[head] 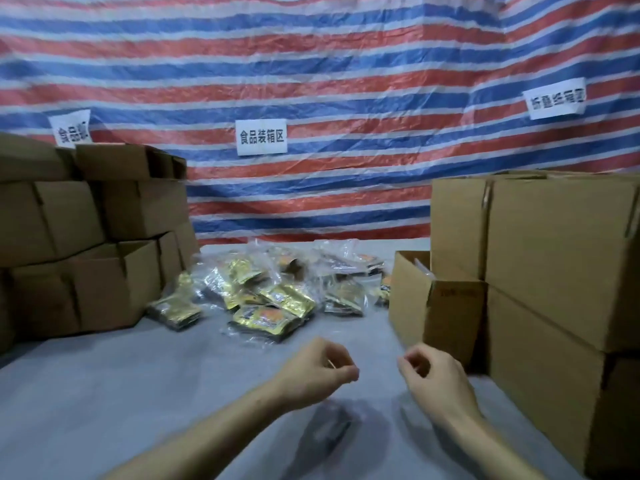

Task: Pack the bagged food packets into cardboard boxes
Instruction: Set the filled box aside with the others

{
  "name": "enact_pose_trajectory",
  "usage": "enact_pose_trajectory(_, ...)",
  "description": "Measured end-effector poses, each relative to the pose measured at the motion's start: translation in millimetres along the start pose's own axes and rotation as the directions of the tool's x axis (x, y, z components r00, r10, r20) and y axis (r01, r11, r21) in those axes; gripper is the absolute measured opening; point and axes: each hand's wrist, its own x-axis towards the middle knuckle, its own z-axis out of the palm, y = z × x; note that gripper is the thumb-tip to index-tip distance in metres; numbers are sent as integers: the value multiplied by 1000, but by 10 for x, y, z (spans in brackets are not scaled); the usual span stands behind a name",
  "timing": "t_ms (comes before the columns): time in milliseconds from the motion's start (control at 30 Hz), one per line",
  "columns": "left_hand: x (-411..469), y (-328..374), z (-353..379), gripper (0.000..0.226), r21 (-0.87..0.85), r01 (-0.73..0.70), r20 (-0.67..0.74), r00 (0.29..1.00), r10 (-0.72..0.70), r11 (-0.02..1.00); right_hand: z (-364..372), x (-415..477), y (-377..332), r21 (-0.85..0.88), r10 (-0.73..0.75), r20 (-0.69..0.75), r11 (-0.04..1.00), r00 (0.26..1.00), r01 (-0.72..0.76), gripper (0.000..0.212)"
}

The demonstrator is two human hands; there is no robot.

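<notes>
Packets (273,296): a loose heap of clear bags holding gold and dark sachets, on the table at 12 o'clock from the hands, well apart from them.
Open box (412,303): small, top open, at 2 o'clock from the hands, just beside the heap's right edge; something clear shows inside the rim.
Left hand (315,370): raised over the table, fingers curled in with thumb against fingertips; whether it pinches anything cannot be told.
Right hand (433,375): near the left hand at its 3 o'clock, fingers curled the same way, thumb near the index tip; any hold cannot be told.
Dark blur (325,433): on the table at 6 o'clock under the hands; shadow or thing, unclear.
Table (138,393): flat, covered in pale grey.
Left stack (86,237): brown cartons piled at 10 o'clock, some tilted.
Right stack (554,254): larger closed cartons at 3 o'clock, touching the open box.
Tarp (311,64): red, blue and white stripes, wrinkled, covering the back wall.
Signs (261,136): white paper with Chinese print at 12 o'clock; others at 10 and 2 o'clock.
</notes>
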Motion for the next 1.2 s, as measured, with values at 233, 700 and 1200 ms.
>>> enact_pose_trajectory(233,-633,-730,-559,24,113,209,-163,968,-190,971,1144,128,-1239,556,-118,282,829,952,-62,40)
enact_pose_trajectory(700,-648,-2062,-2148,52,431,698,-725,645,-241,572,1765,65,-1162,706,-199,319,702,927,-92,45)
enact_pose_trajectory(1200,50,-2275,-3065,79,375,766,-755,579,-308,523,1787,56,-1134,682,-320,345,732,883,-1,48)
